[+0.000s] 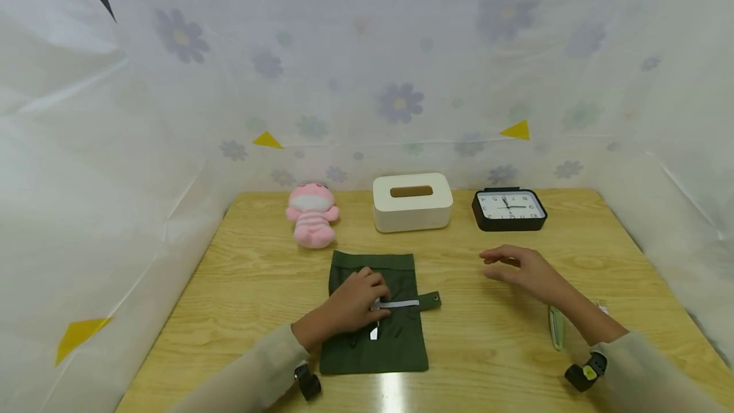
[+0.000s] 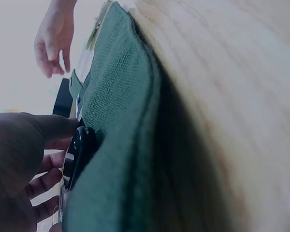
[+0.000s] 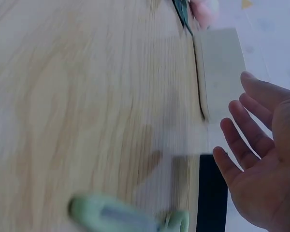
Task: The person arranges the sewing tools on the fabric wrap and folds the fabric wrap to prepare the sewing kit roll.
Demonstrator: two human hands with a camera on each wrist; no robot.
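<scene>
We have our left hand (image 1: 357, 299) over the green cloth (image 1: 395, 355); we can't tell if it pinches anything. Our right hand (image 1: 530, 273) hangs above the table (image 1: 482, 343), fingers loosely spread.

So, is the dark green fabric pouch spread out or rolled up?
Spread out: the pouch lies as a broad rectangle on the light wooden table, its green strap sticking out unfastened.

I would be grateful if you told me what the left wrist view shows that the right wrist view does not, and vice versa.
Only the left wrist view: a black oblong handle with pale marks, beside the left hand.
Only the right wrist view: a cream rectangular box and part of a pink plush toy.
Both: the bare right hand, dark green fabric and the light wood-grained tabletop.
</scene>
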